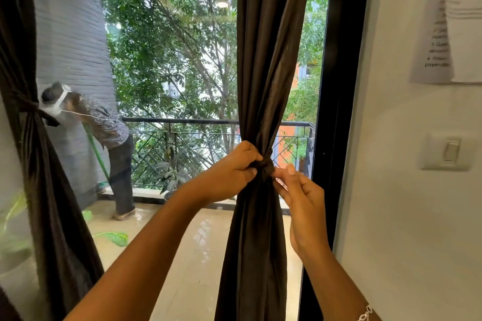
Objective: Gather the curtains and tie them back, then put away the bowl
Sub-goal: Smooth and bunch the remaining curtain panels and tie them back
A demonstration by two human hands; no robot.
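Observation:
A dark brown right curtain [266, 60] hangs gathered into a narrow bundle in front of the glass. At waist height it is cinched by a knot of dark fabric [264, 164]. My left hand [232, 169] grips the knot from the left, fingers curled round the fabric. My right hand [300, 190] pinches the tie's end just right of the knot with thumb and forefinger. The left curtain [39, 164] hangs at the far left, tied back with a dark band [39, 112]. No bowl is in view.
A black window frame [339, 86] stands right of the curtain, then a white wall with a light switch [450, 151] and taped papers [453, 21]. Beyond the glass a person [112, 138] bends over on a wet balcony with a metal railing [195, 122].

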